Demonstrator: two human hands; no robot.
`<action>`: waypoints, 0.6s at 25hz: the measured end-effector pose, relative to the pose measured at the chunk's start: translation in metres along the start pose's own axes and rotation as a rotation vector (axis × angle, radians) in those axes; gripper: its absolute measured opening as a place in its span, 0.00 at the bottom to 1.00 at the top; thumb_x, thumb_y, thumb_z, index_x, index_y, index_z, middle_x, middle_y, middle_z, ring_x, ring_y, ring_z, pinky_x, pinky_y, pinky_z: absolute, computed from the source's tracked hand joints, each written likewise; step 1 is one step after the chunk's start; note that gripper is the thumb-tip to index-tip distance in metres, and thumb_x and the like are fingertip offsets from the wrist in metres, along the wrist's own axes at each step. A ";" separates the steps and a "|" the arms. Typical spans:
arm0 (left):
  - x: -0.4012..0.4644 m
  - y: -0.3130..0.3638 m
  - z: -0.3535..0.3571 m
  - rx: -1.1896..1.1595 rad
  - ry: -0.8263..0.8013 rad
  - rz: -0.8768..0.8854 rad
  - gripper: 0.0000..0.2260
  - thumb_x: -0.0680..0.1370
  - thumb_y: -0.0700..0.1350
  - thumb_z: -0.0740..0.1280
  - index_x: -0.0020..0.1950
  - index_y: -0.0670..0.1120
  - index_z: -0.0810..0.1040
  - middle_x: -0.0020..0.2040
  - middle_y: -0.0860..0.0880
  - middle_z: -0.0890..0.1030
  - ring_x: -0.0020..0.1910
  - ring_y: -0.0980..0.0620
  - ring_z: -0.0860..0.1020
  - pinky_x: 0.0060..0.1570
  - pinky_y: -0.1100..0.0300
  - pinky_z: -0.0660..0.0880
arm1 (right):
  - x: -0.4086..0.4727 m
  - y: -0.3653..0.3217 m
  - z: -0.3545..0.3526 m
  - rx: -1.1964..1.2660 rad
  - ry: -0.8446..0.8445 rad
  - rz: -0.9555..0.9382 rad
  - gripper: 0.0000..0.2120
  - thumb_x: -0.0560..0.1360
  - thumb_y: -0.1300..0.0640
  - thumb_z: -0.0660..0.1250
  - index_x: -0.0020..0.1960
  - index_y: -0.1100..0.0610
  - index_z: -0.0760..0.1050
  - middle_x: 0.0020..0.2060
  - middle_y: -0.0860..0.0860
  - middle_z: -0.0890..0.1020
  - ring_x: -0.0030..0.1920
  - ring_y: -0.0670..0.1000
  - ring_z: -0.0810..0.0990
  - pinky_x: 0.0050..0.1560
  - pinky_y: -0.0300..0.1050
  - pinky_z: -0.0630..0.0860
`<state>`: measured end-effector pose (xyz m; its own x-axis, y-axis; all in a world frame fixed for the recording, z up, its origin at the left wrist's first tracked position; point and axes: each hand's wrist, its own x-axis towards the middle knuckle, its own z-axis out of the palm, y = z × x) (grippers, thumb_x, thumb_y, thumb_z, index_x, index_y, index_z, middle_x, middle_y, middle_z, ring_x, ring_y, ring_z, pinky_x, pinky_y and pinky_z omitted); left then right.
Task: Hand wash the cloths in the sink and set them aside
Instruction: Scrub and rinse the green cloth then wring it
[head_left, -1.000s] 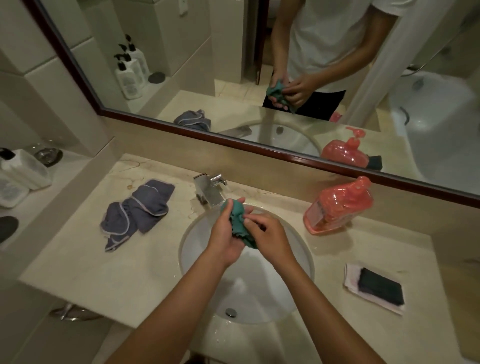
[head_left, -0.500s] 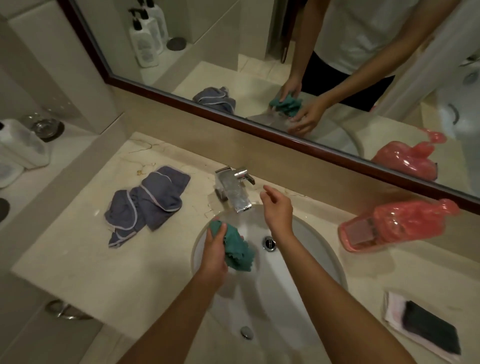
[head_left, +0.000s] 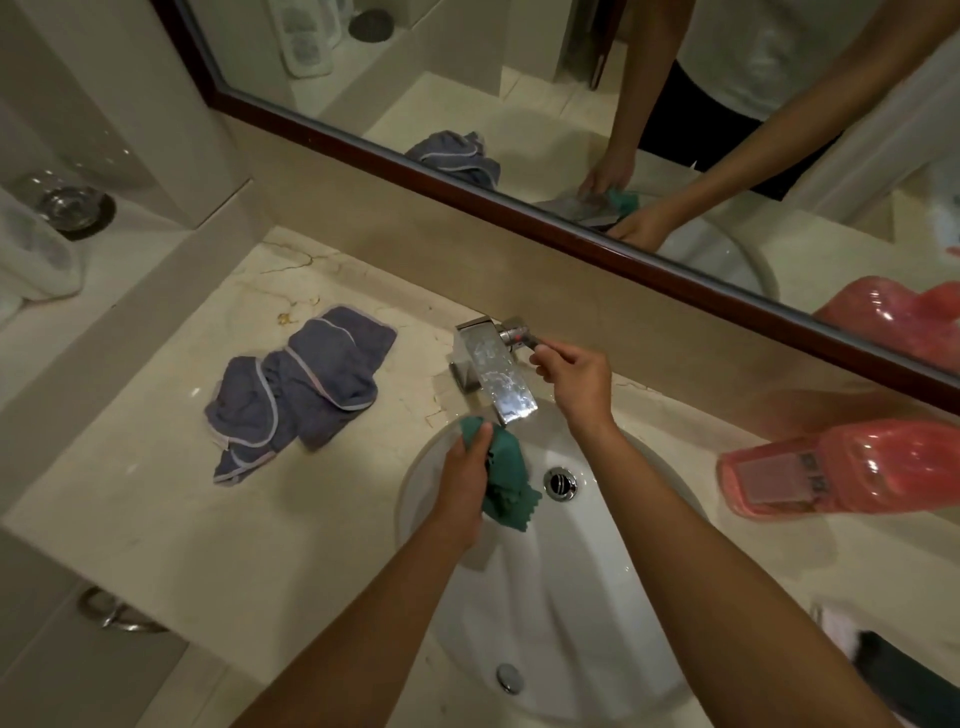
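My left hand (head_left: 464, 480) grips a bunched green cloth (head_left: 506, 480) over the white sink (head_left: 561, 597), just below the spout of the chrome tap (head_left: 493, 374). My right hand (head_left: 574, 374) pinches the tap's small handle (head_left: 519, 335) at the tap's right side. A crumpled grey-blue cloth with pale trim (head_left: 298, 395) lies on the marble counter (head_left: 156, 519) left of the sink. No water stream is visible from the spout.
A pink soap bottle (head_left: 852, 470) lies on the counter right of the sink. A dark cloth on a white one (head_left: 883, 670) sits at the right edge. The mirror (head_left: 519, 93) runs along the back. A white container (head_left: 31, 254) stands on the left ledge.
My right hand let go of the green cloth, rose to the tap and took its handle. My left hand kept the cloth and brought it under the spout. The view tilted downward.
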<state>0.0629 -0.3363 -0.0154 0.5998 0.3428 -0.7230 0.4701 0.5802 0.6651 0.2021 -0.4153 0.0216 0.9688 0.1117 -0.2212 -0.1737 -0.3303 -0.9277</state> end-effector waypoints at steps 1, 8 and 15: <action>0.002 0.001 0.001 0.010 0.000 0.005 0.18 0.82 0.58 0.62 0.63 0.46 0.79 0.55 0.44 0.85 0.55 0.44 0.83 0.60 0.47 0.78 | 0.004 0.001 -0.001 0.012 -0.004 0.006 0.09 0.78 0.61 0.70 0.57 0.61 0.84 0.38 0.52 0.85 0.38 0.48 0.81 0.47 0.47 0.79; 0.007 0.006 0.007 -0.040 0.000 0.040 0.19 0.84 0.58 0.59 0.67 0.48 0.77 0.60 0.45 0.83 0.60 0.44 0.80 0.67 0.43 0.73 | 0.015 0.002 -0.003 0.163 -0.002 0.122 0.06 0.78 0.61 0.70 0.52 0.60 0.84 0.37 0.51 0.85 0.38 0.48 0.81 0.48 0.43 0.81; 0.004 0.002 0.008 -0.170 0.013 0.082 0.09 0.85 0.50 0.59 0.61 0.52 0.77 0.59 0.45 0.83 0.55 0.49 0.82 0.53 0.53 0.78 | -0.043 0.022 -0.004 0.178 0.024 0.207 0.09 0.82 0.50 0.64 0.49 0.52 0.81 0.48 0.50 0.85 0.50 0.50 0.83 0.54 0.46 0.79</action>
<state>0.0718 -0.3398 -0.0151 0.6225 0.4029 -0.6710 0.3036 0.6659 0.6815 0.1575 -0.4312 0.0120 0.9131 0.0364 -0.4060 -0.3943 -0.1736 -0.9024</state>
